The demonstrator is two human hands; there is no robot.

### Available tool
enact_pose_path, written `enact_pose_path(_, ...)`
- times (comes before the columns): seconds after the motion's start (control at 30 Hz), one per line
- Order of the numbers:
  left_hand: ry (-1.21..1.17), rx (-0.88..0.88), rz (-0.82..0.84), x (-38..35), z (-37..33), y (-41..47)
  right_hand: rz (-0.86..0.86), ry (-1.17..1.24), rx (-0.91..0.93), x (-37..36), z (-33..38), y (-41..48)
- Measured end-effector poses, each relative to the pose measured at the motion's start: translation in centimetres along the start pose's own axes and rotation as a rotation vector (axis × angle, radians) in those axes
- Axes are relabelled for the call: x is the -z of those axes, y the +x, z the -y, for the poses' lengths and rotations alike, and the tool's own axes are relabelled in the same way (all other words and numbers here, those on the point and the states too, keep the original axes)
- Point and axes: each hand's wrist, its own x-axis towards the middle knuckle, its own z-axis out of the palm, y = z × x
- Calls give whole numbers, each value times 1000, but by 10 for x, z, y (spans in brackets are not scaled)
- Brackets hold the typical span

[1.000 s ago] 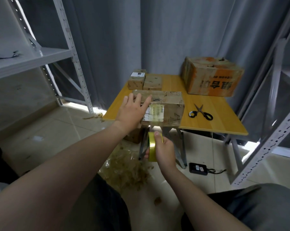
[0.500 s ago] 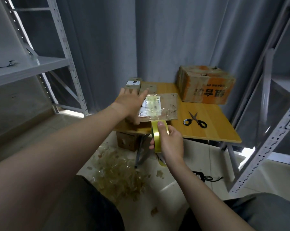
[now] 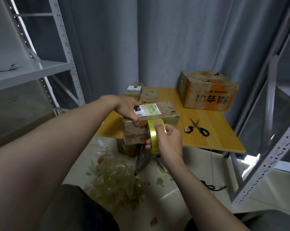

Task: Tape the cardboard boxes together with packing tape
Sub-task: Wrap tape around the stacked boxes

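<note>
Two stacked cardboard boxes [image 3: 167, 112] sit at the near left edge of the yellow table [image 3: 212, 132], the upper one carrying a white and green shipping label. My left hand [image 3: 127, 109] grips the upper box's left end, thumb down on the front face. My right hand [image 3: 169, 140] holds a yellow roll of packing tape [image 3: 153, 135] pressed against the front face of the stack, thumb on top of the roll. The lower box [image 3: 134, 139] overhangs the table edge.
Black-handled scissors [image 3: 197, 129] lie on the table to the right. A large orange-printed carton [image 3: 207, 90] stands at the back right, small boxes [image 3: 134, 90] at the back left. Metal shelving flanks both sides. Tape scraps [image 3: 117, 177] and another box [image 3: 127, 149] lie on the floor.
The roll has risen from below the table edge up to the front face of the stack. My left hand shifted from lying flat on top to gripping the left end.
</note>
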Motion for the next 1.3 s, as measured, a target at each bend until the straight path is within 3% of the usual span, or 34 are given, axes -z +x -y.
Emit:
enact_pose_path(0.47, -93, -35, -20, -6, 5, 5, 50, -81, 46, 5, 50, 7)
enact_pose_path(0.9, -143, -47, 2, -8, 9, 7, -11, -47, -45, 7, -11, 4)
enact_pose_path(1.1, -146, -43, -6, -9, 7, 4, -5, -99, -174, 17, -41, -4)
enact_pose_path(1.3, -126, -66, -86, -13, 6, 0, -21, -100, -199, 13, -49, 3)
